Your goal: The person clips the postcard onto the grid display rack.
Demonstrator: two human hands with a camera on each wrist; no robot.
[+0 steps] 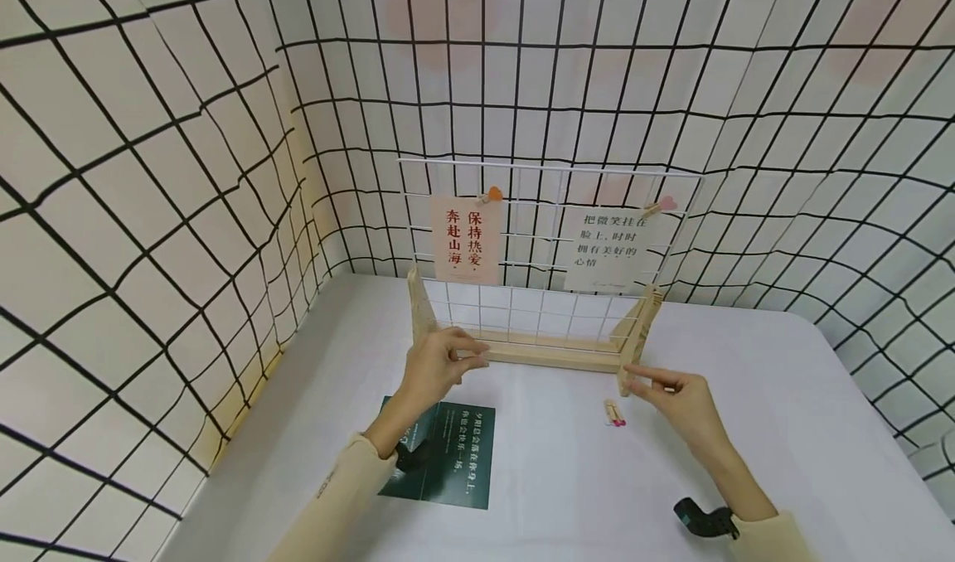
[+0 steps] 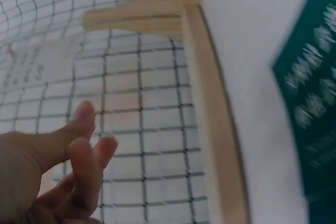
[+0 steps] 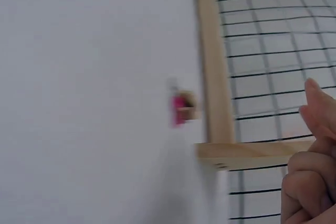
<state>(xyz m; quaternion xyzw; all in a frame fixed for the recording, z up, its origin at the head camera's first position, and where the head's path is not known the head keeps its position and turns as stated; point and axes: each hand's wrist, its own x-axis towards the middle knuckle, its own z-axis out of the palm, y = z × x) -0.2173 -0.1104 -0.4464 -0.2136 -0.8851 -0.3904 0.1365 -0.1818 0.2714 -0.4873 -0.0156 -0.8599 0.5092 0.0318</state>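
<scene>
My left hand (image 1: 442,365) is raised in front of the left side of a wooden stand (image 1: 552,355), with thumb and fingers loosely bent and nothing held. Near the stand's right foot (image 2: 152,11), my right hand (image 1: 682,400) hovers; its thumb and forefinger (image 3: 317,106) point toward the wire, with nothing seen between them. The stand bears a white wire grid (image 1: 522,297). On it hang a pink card (image 1: 466,251) under an orange-heart clip (image 1: 494,195) and a white card (image 1: 608,251) under a pink-heart clip (image 1: 666,205).
A dark green card (image 1: 455,462) with white writing lies on the white table (image 1: 559,479), partly under my left forearm. Small wooden clips with pink ends (image 1: 615,414) lie before the stand's right foot. Black wire mesh walls (image 1: 522,77) rise behind and beside the table.
</scene>
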